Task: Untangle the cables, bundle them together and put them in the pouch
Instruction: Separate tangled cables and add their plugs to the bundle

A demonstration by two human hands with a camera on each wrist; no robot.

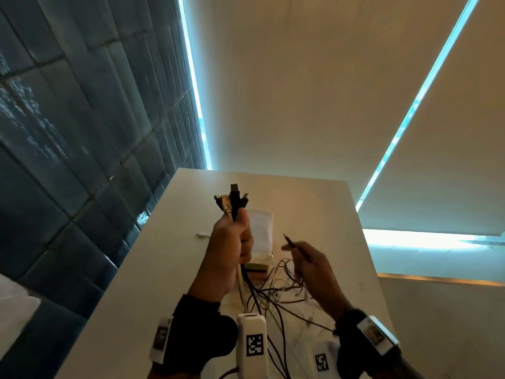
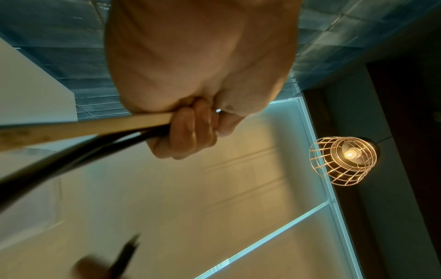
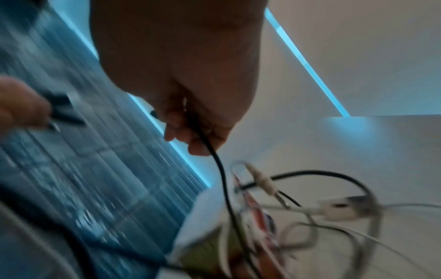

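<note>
left grip [image 1: 232,239]: fist clamped on cable plug bunch [image 1: 232,201] | right grip [image 1: 308,258]: pinching one black cable end [image 1: 289,240] | tangle [image 1: 276,294], pouch [image 1: 262,233] on tabletop [image 1: 153,269]

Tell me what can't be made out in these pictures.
- Pouch: head view, partly behind the left hand; open or closed unclear.
- Loose cables: head view, too thin to count.
- Plug in the right hand: right wrist view, blurred; type unreadable.
</note>
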